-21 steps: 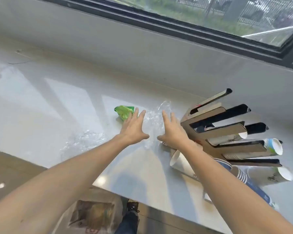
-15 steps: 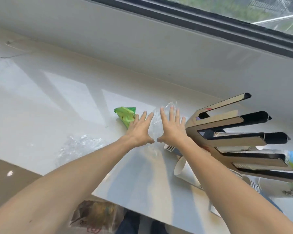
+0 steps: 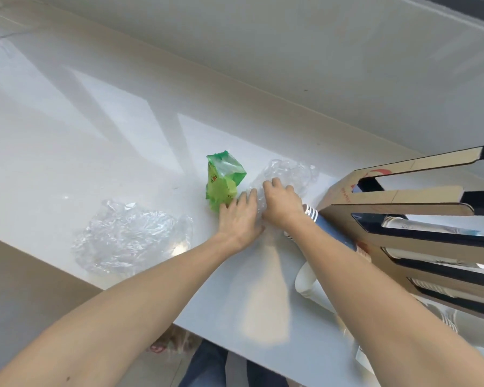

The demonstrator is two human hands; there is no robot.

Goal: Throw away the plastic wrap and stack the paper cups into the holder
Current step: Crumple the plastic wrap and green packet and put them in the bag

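Note:
A crumpled clear plastic wrap (image 3: pixel 289 173) lies on the white counter (image 3: pixel 95 152) beside a green wrapper (image 3: pixel 224 180). My right hand (image 3: pixel 281 203) curls its fingers into this clear wrap. My left hand (image 3: pixel 239 217) rests flat beside it, fingers touching the wrap and the green wrapper's lower edge. A second clear plastic wrap (image 3: pixel 129 236) lies flat to the left. The cardboard cup holder (image 3: pixel 403 202) with several slots stands at the right. A blue striped paper cup (image 3: pixel 323 224) and a white paper cup (image 3: pixel 308 280) lie under my right forearm.
The counter's front edge runs diagonally from lower left to the bottom middle. A white wall rises behind the counter. More cups sit in the holder's slots (image 3: pixel 430 227). A bag (image 3: pixel 168 342) and a person's leg (image 3: pixel 207 364) show below the edge.
Both hands have moved forward onto the clear wrap. My right hand's fingers have curled from spread to gripping. The camera has tilted down and closer.

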